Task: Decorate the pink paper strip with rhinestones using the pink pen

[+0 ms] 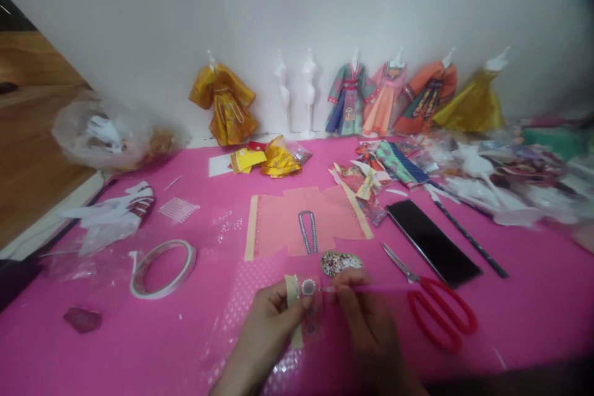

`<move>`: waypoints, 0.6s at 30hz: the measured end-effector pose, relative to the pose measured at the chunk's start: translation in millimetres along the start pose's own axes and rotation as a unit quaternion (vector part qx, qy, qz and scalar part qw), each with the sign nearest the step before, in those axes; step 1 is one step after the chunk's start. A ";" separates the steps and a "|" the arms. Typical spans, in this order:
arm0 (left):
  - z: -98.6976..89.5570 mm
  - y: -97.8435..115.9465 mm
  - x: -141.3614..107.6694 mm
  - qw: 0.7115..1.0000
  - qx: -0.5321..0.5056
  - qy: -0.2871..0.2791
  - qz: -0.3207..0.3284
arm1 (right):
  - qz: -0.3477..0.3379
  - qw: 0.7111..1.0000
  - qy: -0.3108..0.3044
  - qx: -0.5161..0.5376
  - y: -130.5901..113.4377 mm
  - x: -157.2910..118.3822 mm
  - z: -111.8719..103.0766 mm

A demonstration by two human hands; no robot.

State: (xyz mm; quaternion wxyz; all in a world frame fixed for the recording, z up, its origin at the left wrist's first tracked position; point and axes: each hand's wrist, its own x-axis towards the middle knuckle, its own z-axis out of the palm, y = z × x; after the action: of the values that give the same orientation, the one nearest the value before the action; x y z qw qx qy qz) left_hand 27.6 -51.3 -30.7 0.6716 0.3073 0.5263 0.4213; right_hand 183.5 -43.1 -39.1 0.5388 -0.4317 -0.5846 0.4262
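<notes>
the pattern on the orange dress at the back may be lettering, too small to read from here; down in front, the left hand pinches a small pink fabric piece between thumb and fingers, low in the middle of the pink table, a white-rimmed round ornament showing on it; the right hand, fingers drawn narrow around a thin pink stick, holds the tip just beside that ornament; beyond lies a glittery patch, with red-handled scissors to the right, near a black phone
</notes>
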 end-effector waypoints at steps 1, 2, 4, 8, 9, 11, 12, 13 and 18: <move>2.2 3.7 -1.7 1.000 0.005 0.004 0.000 | -0.003 1.000 -0.006 -0.005 1.3 -0.3 0.0; 4.5 7.6 -3.6 1.000 0.010 0.008 -0.002 | -0.005 1.000 -0.010 -0.012 2.3 -0.5 -0.3; 8.1 14.3 -7.5 1.000 0.019 0.013 -0.005 | -0.002 0.999 -0.010 -0.031 3.4 -1.1 -1.3; 10.7 20.3 -11.9 0.999 0.040 0.028 -0.012 | 0.009 0.998 -0.006 -0.065 3.1 -2.9 -1.2; 10.7 20.4 -12.2 0.998 0.044 0.031 -0.014 | 0.008 0.998 -0.010 -0.065 2.6 -3.1 -0.8; 10.4 19.4 -12.1 0.998 0.049 0.033 -0.013 | 0.010 0.998 -0.023 -0.060 0.9 -3.0 0.0; 10.1 18.6 -11.7 0.998 0.050 0.032 -0.010 | 0.015 0.998 -0.027 -0.057 -0.1 -2.7 0.4; 9.8 17.6 -11.1 0.998 0.052 0.029 -0.006 | 0.017 0.998 -0.033 -0.055 -1.0 -2.4 0.6; 6.7 12.7 -5.9 0.998 0.058 0.022 0.001 | 0.012 0.997 -0.038 -0.062 -1.6 -2.8 1.0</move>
State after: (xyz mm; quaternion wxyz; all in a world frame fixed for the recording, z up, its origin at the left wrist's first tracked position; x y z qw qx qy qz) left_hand 30.5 -50.6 -15.5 0.6403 0.3368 0.5644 0.3976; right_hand 182.6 -46.2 -38.3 0.4829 -0.4550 -0.6247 0.4117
